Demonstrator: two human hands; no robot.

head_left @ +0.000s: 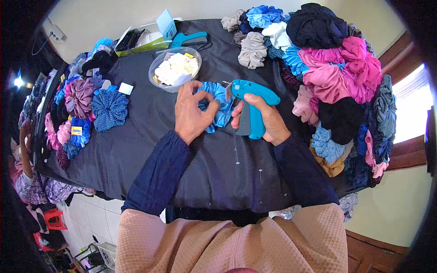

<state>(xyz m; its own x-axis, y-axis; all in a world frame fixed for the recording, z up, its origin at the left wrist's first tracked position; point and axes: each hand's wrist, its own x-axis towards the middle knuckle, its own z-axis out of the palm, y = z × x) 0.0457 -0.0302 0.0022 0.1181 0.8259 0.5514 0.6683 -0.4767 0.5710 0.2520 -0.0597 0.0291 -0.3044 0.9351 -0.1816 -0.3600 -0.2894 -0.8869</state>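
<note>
Head view: the right hand (271, 120) is wrapped around the grip of a teal tagging gun (260, 91), whose needle (226, 82) points left over the blue scrunchie (223, 107). The left hand (192, 116) bends over that scrunchie's left side, thumb and forefinger curled toward each other; whether they pinch cloth, I cannot tell. The scrunchie lies on the dark-covered counter (145, 120), between the hands and near a clear tub (166, 88) of paper labels (177, 68). For a clean fastening, it seems best to hold a fold taut, keep the left fingertips off the needle's line, and push fully through before squeezing. Loose plastic fasteners (261, 171) lie nearer the body.
</note>
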